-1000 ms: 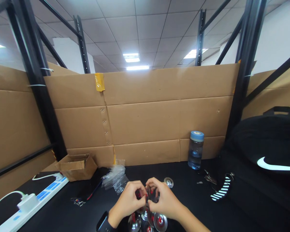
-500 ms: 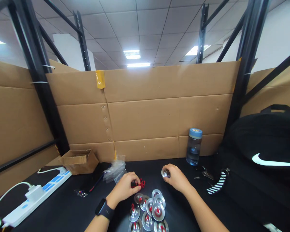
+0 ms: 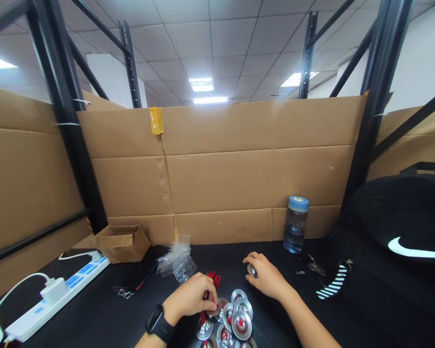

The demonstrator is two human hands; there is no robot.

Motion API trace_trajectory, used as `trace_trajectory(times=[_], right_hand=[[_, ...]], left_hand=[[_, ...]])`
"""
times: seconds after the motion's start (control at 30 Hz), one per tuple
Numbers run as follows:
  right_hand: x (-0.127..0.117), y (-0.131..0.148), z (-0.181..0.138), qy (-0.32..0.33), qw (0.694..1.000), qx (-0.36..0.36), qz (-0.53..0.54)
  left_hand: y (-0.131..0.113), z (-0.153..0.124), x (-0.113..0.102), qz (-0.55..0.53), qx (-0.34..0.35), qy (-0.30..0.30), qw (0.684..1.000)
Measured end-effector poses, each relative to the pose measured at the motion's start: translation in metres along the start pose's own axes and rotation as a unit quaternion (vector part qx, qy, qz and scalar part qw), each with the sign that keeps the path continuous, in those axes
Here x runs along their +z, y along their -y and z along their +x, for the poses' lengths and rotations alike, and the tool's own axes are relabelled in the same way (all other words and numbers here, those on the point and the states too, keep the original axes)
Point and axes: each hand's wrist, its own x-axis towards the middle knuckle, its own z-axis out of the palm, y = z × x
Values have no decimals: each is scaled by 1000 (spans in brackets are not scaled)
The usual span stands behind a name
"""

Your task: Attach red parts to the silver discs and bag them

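Observation:
My left hand (image 3: 195,298), with a dark watch on the wrist, has thumb and fingertips closed on the edge of a small cymbal (image 3: 213,311) at the heap's upper left. The fingers partly cover that cymbal. Several silver cymbals (image 3: 241,325) with domed centres and red cords overlap in front of me. To the right, my right hand (image 3: 266,276) grips another small cymbal (image 3: 252,270) close above the black table, its far side hidden by the palm. Beyond my left hand lies a bunch of red cords (image 3: 213,278).
Clear plastic bags (image 3: 177,261) and an open cardboard box (image 3: 123,244) stand at the back left, with a white power strip (image 3: 67,297) nearer. A water bottle (image 3: 296,224), keys (image 3: 316,266) and a black backpack (image 3: 395,285) are on the right. Cardboard walls (image 3: 217,183) enclose the table.
My left hand has left the red cords and come down toward me onto a cymbal at the heap. My right hand has lowered slightly with its cymbal, which has turned in the fingers.

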Motion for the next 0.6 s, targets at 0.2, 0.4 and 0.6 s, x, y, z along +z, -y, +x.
trace_trajectory(times=[0.2, 0.4, 0.6], right_hand=[[15, 37, -6, 28, 961, -84, 262], [42, 66, -8, 14, 881, -87, 465], [36, 65, -6, -79, 946, -128, 286]], left_hand=[[-22, 1, -6, -37, -2, -170, 985], [-27, 12, 15, -187, 1, -277, 943], [-21, 19, 27, -163, -29, -298, 940]])
